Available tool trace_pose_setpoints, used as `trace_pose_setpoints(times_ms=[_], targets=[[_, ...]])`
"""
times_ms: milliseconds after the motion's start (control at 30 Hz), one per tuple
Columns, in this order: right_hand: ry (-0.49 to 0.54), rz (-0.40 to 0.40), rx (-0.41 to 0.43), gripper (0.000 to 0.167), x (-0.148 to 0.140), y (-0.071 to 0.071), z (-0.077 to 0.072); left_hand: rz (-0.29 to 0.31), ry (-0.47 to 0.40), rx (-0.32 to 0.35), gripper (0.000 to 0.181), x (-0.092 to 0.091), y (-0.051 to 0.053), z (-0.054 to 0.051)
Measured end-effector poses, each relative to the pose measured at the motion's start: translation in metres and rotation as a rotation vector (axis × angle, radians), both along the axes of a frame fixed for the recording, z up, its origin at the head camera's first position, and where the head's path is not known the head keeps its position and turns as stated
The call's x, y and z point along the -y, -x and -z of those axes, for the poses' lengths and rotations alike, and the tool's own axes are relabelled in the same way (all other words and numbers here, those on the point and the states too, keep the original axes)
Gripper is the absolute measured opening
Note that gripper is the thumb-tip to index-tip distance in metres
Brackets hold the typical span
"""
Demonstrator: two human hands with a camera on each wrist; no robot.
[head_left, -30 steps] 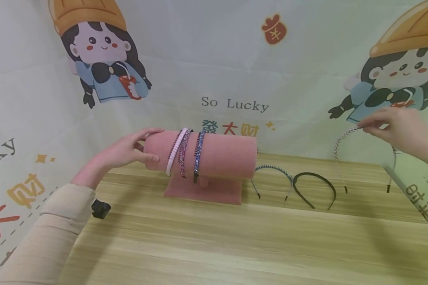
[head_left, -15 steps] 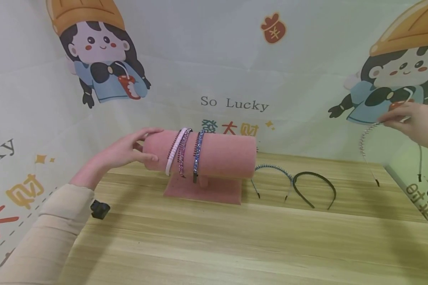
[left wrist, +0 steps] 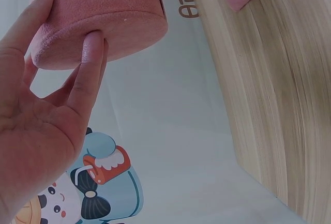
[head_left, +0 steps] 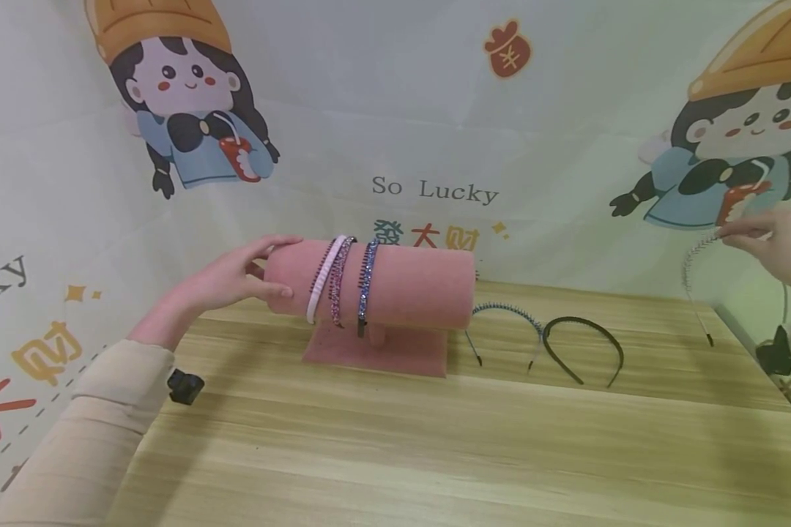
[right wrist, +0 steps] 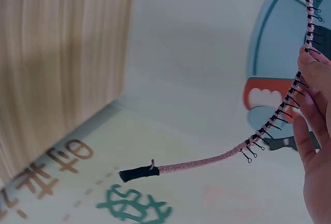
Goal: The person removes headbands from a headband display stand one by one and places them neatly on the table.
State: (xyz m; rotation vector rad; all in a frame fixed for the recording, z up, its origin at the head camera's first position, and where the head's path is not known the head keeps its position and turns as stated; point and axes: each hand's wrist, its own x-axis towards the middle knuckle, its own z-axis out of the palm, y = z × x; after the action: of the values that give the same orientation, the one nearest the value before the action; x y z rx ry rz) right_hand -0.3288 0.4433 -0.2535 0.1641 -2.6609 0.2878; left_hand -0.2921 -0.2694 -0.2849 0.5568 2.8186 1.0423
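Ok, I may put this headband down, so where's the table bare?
The table is bare along its broad front, before the pink stand and black headband; a smaller patch lies between that headband and the right edge. Crowded: between stand and black headband, where the blue headband fills the gap.

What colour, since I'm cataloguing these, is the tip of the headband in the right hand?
The tip is black, clearest in the right wrist view.

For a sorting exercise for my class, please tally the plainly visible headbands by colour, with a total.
Whitish fabric-wrapped headband: 1
Glittery pink headband, braided pink toothed headband: 2
Glittery blue headband, toothed blue headband: 2
Slim black curved headband: 1
Total: 6
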Motion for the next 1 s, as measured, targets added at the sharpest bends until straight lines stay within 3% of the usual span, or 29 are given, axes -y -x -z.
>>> trace_pose_setpoints(times_ms=[233, 600, 1000], targets=[[0.072, 0.041, 0.105, 0.032, -0.009, -0.008, 0.037, -0.011, -0.008, -0.007, 0.077, 0.001, 0.003, 0.003], [0.139, 0.008, 0.153, 0.03, -0.008, -0.015, 0.095, -0.008, -0.016, 0.01, 0.078, 0.001, 0.002, 0.002], [0.138, -0.074, 0.192, 0.026, -0.004, -0.014, 0.124, -0.003, -0.011, 0.002, 0.076, 0.0, 0.001, 0.002]])
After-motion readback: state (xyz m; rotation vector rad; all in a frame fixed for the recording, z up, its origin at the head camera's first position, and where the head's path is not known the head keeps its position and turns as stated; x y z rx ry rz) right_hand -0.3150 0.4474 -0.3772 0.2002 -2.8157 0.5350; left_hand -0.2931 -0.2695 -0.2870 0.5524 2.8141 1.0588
